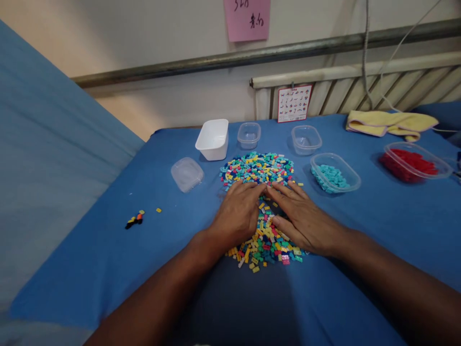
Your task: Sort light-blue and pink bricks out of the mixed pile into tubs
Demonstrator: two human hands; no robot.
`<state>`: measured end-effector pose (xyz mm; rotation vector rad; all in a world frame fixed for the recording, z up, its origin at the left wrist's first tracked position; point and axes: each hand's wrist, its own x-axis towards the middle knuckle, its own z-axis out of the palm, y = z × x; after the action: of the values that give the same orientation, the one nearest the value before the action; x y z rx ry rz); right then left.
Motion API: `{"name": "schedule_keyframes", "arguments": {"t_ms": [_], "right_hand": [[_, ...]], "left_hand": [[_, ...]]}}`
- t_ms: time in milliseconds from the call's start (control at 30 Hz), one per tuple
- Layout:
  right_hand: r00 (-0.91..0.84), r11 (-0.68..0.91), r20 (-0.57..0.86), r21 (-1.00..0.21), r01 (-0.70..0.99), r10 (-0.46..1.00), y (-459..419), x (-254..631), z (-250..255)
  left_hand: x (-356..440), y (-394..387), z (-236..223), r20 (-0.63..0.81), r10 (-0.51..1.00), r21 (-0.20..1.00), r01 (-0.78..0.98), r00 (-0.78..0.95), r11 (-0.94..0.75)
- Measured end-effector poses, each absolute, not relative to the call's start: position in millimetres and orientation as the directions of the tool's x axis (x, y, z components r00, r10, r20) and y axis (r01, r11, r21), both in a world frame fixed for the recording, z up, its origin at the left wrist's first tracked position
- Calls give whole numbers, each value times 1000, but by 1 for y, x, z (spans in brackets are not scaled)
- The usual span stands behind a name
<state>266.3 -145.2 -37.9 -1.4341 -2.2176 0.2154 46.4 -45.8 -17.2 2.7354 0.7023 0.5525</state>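
Observation:
Small multicoloured plastic building bricks lie in two heaps on the blue cloth. Against the near edge of the far heap, my left hand rests palm down with its fingers stretched forward. Beside it, my right hand lies flat, fingers spread and thumb out to the side; the two hands' fingertips meet or nearly meet. Between and below the palms spreads the near heap, partly hidden by the hands. Neither hand grips a brick that I can see.
Behind the heaps stand a white tub and clear containers. At right, one box holds turquoise bricks, another red bricks. A clear lid and a few loose bricks lie left. A yellow cloth lies near the radiator.

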Motion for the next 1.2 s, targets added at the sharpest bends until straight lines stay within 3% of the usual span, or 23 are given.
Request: {"name": "schedule_keyframes", "arguments": {"t_ms": [167, 367, 633, 767, 967, 1200], "right_hand": [[-248, 453, 445, -447, 771, 861, -145, 275, -36], [-325, 495, 409, -436, 751, 853, -145, 273, -37], [-272, 496, 476, -447, 745, 837, -145, 272, -39], [-355, 548, 447, -442, 710, 821, -142, 265, -40], [-467, 632, 434, -431, 644, 771, -140, 261, -42], [-524, 656, 396, -405, 637, 754, -144, 257, -34]], "left_hand": [[44, -44, -15, 380, 495, 372, 360, 782, -855], [43, -45, -16, 310, 464, 329, 365, 830, -871], [28, -51, -11, 329, 490, 251, 425, 807, -870], [27, -50, -11, 306, 508, 249, 447, 805, -859], [19, -28, -13, 436, 574, 304, 487, 693, -819], [9, -16, -17, 350, 631, 325, 541, 693, -775]]}}
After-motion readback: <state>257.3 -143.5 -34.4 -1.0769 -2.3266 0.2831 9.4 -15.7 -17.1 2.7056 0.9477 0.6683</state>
